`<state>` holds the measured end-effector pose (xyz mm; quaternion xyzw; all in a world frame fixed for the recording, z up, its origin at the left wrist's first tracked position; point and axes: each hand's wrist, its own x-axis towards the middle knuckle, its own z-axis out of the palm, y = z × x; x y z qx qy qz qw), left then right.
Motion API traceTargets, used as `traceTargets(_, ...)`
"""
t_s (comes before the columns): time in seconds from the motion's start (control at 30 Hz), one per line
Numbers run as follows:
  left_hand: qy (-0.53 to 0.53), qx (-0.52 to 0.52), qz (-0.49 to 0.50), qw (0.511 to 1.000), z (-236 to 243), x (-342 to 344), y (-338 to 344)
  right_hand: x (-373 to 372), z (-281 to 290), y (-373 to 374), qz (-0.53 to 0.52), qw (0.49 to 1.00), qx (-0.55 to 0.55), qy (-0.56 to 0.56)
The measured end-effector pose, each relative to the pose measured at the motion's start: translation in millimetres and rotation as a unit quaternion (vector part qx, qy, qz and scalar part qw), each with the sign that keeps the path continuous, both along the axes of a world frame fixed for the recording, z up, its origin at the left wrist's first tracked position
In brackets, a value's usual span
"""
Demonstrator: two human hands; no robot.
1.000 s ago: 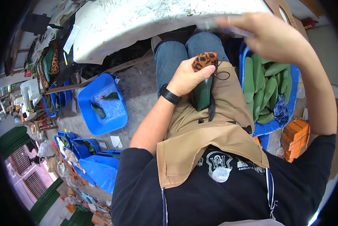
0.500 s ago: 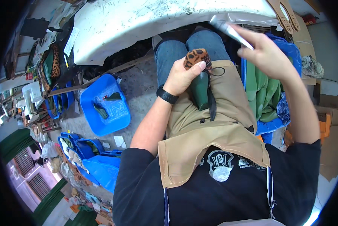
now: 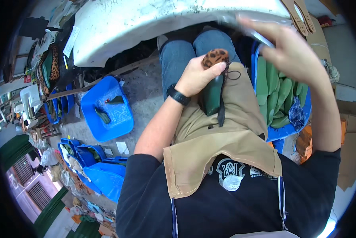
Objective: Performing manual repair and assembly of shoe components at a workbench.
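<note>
On the person's lap, over a tan canvas apron [image 3: 225, 131], the left hand [image 3: 195, 75] closes its grip around a dark green shoe piece with a leopard-print tip [image 3: 214, 69]. Beyond it, the right hand [image 3: 293, 55] is raised, fingers pinching a thin silvery tool [image 3: 257, 33], blurred. Farther off stands a white, scuffed counter [image 3: 154, 23], with a blue plastic bin [image 3: 106, 109] on the floor to the left.

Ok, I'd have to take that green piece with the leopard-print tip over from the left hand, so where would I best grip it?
Probably by the bare dark green body below the left hand, coming from the person's right. The hand wraps the upper part under the leopard-print tip, while the lower half lies exposed along the tan apron.
</note>
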<state>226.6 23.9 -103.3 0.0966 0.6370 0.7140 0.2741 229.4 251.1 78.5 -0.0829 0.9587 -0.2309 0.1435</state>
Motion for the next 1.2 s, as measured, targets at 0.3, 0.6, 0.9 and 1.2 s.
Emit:
traceTargets(0.3,-0.009,0.011,-0.028,1.000,0,0,6,-3,-3,-24,0.179,0.952,0.247,0.001)
traceTargets(0.6,-0.028,0.071,0.032,0.997,-11,3,-17,-12,-32,2,0.039,0.999,-0.004,0.029)
traceTargets(0.9,0.028,-0.013,0.052,0.998,-14,-1,-22,21,-68,-17,-0.039,0.992,-0.118,-0.027)
traceTargets(1.2,-0.017,0.009,0.068,0.998,-16,-5,-28,13,-59,-7,0.016,0.989,-0.126,-0.071)
